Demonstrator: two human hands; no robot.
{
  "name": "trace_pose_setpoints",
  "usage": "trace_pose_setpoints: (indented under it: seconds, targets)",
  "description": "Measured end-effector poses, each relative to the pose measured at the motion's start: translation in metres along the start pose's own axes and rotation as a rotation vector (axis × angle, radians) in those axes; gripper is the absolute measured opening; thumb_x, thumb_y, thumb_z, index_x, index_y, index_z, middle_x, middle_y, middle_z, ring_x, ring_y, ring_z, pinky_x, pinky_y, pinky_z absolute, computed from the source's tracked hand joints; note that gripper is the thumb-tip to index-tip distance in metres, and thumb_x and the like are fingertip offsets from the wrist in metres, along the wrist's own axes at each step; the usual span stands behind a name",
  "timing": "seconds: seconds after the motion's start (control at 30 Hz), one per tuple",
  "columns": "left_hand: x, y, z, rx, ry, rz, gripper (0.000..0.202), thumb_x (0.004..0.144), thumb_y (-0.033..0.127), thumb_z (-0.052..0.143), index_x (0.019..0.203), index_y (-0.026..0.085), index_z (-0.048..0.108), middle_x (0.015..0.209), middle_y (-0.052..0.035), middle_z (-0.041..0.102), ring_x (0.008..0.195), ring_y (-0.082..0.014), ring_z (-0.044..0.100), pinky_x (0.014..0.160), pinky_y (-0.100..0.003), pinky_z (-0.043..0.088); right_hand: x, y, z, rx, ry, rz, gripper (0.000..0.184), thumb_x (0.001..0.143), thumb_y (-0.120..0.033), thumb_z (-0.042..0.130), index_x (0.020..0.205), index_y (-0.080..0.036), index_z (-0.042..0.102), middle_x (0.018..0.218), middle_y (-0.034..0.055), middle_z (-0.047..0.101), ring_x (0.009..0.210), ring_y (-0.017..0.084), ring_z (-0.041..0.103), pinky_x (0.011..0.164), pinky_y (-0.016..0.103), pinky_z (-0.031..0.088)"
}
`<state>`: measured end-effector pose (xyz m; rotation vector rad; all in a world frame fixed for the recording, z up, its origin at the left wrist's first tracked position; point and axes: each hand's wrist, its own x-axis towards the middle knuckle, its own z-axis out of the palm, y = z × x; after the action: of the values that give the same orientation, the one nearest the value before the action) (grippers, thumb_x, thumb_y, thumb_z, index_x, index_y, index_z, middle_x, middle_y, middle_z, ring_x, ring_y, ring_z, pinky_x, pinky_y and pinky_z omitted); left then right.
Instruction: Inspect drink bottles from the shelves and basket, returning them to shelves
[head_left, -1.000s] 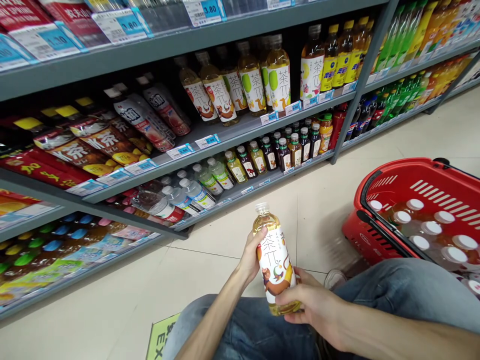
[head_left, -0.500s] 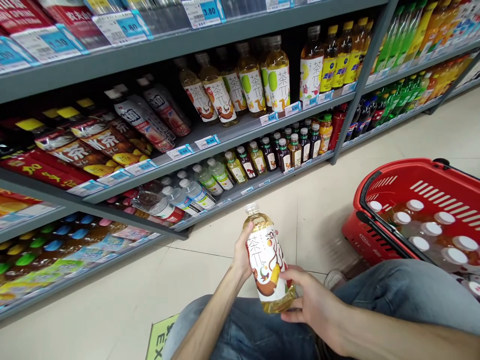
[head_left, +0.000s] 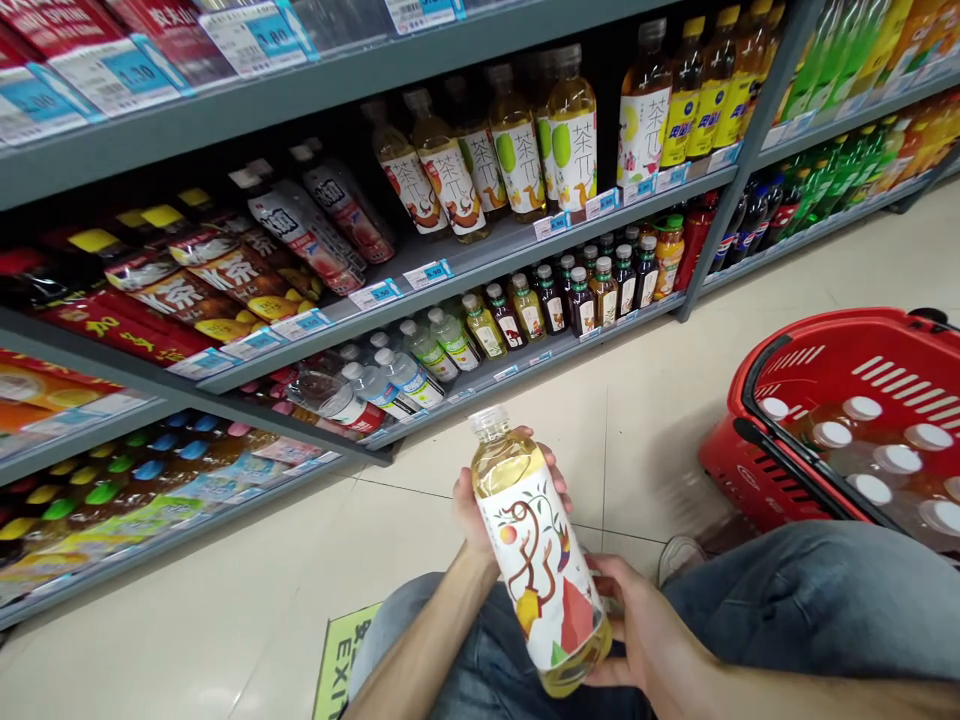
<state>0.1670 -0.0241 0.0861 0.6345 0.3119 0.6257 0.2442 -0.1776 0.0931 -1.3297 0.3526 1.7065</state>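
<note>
- The bottle [head_left: 544,560] was low over the lap, just above the jeans [head_left: 810,590]. It was tilted, with its white cap [head_left: 489,420] pointing up toward the shelves, so it sat on no shelf and in no basket.
- The left hand [head_left: 469,515] was wrapped round the back of the upper half, fingertips [head_left: 556,472] peeking out on the far side. It looked firmly closed on the bottle.
- The right hand [head_left: 645,620] cupped the bottom end, fingers curled shut around the base. Both forearms came in from the bottom edge and met at the bottle, wrists low and elbows tucked.
- Progress, as I'd judge it: one bottle was in hand, turned label-up, and nothing was being set down.
- On the floor to the right, near the knee, sat the red basket [head_left: 832,328], loaded with capped bottles [head_left: 862,408]. Plenty were in there.
- Further off, the middle shelf [head_left: 480,255] carried a row of similar tea bottles [head_left: 450,190] standing upright. I couldn't tell if a free slot was left among them.
</note>
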Motion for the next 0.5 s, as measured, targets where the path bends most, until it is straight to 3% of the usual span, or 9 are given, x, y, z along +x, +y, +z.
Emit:
trace_pose_setpoints:
  seconds: [0.1, 0.2, 0.37, 0.5]
  targets:
    - [-0.002, -0.004, 0.001, 0.029, -0.083, -0.089, 0.074, 0.063, 0.071, 0.071, 0.118, 0.024, 0.058, 0.095, -0.0092, 0.065, 0.073, -0.0245, 0.065, 0.066, -0.042, 0.055, -0.011, -0.009, 0.006, -0.037, -0.050, 0.068, 0.038, 0.097, -0.046, 0.036, 0.110, -0.021, 0.062, 0.127, 0.0082, 0.061, 0.087, 0.024, 0.068, 0.072, 0.045, 0.059]
    - [-0.002, -0.008, 0.001, 0.028, -0.103, -0.161, 0.073, 0.061, 0.063, 0.076, 0.118, 0.022, 0.058, 0.098, -0.0106, 0.067, 0.080, -0.0288, 0.067, 0.075, -0.048, 0.055, -0.016, -0.018, 0.009, -0.067, -0.051, 0.079, 0.042, 0.098, -0.045, 0.032, 0.111, -0.020, 0.063, 0.123, 0.0105, 0.066, 0.086, 0.025, 0.069, 0.078, 0.047, 0.057]
    - [0.007, -0.017, -0.004, 0.141, 0.073, -0.220, 0.067, 0.066, 0.058, 0.075, 0.117, 0.016, 0.063, 0.103, -0.0139, 0.071, 0.098, -0.0345, 0.068, 0.088, -0.048, 0.051, -0.001, -0.012, -0.001, -0.065, -0.054, 0.058, 0.050, 0.099, -0.050, 0.026, 0.119, -0.020, 0.061, 0.106, 0.0092, 0.074, 0.088, 0.023, 0.071, 0.076, 0.037, 0.053]
    - [0.017, -0.027, -0.014, 0.309, 0.163, -0.225, 0.058, 0.064, 0.058, 0.079, 0.096, 0.011, 0.072, 0.093, -0.0135, 0.074, 0.088, -0.0287, 0.069, 0.084, -0.038, 0.051, 0.012, -0.004, -0.005, -0.023, -0.035, 0.107, 0.057, 0.097, -0.057, 0.028, 0.119, -0.018, 0.063, 0.108, 0.0099, 0.074, 0.090, 0.024, 0.072, 0.080, 0.038, 0.052]
